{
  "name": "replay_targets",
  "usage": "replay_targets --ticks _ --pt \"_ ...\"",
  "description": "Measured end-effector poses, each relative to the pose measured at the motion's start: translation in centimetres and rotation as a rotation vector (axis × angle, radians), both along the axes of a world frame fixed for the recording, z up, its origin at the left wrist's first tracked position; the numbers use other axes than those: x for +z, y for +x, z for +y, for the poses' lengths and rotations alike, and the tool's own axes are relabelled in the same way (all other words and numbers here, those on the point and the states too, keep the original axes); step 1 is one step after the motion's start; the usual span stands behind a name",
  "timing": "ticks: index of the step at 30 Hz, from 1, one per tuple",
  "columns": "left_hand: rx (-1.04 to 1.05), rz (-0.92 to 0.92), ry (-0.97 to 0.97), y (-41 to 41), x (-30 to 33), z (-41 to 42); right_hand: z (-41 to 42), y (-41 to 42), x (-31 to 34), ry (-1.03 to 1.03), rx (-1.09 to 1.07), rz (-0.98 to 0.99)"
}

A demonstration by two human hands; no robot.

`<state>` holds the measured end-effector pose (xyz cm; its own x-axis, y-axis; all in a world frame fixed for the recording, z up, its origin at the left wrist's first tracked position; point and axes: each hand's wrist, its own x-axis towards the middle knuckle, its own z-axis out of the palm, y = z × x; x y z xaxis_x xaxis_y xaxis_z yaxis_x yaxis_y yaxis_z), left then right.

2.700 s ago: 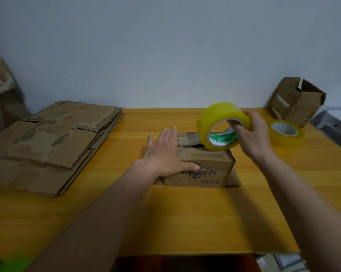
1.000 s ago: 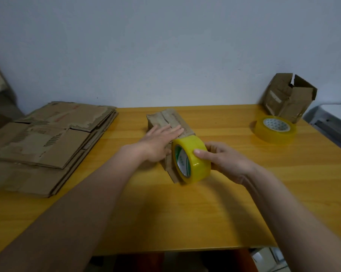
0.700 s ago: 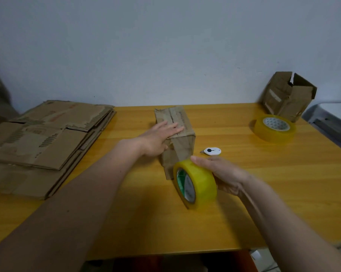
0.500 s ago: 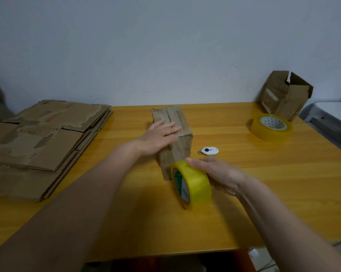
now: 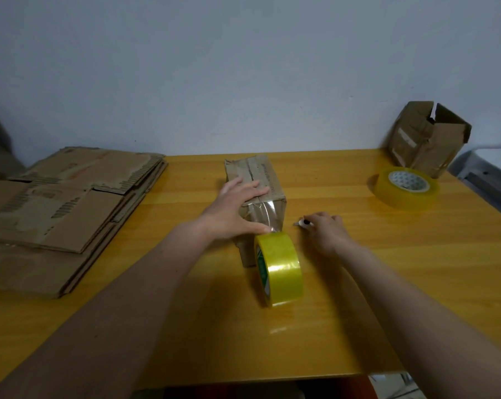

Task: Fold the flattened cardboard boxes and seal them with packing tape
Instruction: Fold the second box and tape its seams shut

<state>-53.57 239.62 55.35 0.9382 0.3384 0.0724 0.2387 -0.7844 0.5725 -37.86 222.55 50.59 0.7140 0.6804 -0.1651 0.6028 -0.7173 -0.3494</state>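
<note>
A small folded cardboard box (image 5: 260,175) lies in the middle of the yellow table (image 5: 358,283). My left hand (image 5: 234,210) rests flat on its top, thumb down at the near end where clear tape runs over the edge. A yellow tape roll (image 5: 281,267) stands on its edge in front of the box, still joined to it by the tape strip. My right hand (image 5: 327,230) is to the right of the box, fingers curled round a small white cutter (image 5: 302,223) on the table.
A stack of flattened cardboard boxes (image 5: 56,208) covers the table's left side. A second tape roll (image 5: 404,187) lies flat at the right, with an open folded box (image 5: 427,136) behind it by the wall. A grey object (image 5: 491,174) sits beyond the right edge.
My right hand let go of the tape roll, which now stands alone before the box, and moved right onto the white cutter. My left hand stayed on the box.
</note>
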Motion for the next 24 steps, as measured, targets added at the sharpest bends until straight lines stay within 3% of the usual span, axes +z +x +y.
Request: replay_targets --ticks 3,10,13,18,21,24 --pt "-0.014 -0.010 -0.015 0.1 -0.1 0.1 0.0 0.4 -0.6 0.081 -0.018 -0.064" --pt "-0.056 0.008 -0.019 0.5 0.2 0.4 -1.4 0.3 0.1 0.282 -0.119 0.140" --pt "-0.061 0.008 -0.011 0.6 0.3 0.4 -2.5 -0.3 1.2 0.481 -0.138 0.136" --pt "-0.054 0.011 0.000 0.8 0.1 0.4 -1.6 -3.2 5.1 0.774 0.102 0.049" --pt "-0.061 -0.006 0.005 0.7 0.1 0.4 -0.3 -5.1 6.4 0.737 0.273 -0.047" --pt "0.006 -0.009 0.022 0.5 0.2 -0.1 0.3 -5.4 6.5 0.635 0.278 -0.102"
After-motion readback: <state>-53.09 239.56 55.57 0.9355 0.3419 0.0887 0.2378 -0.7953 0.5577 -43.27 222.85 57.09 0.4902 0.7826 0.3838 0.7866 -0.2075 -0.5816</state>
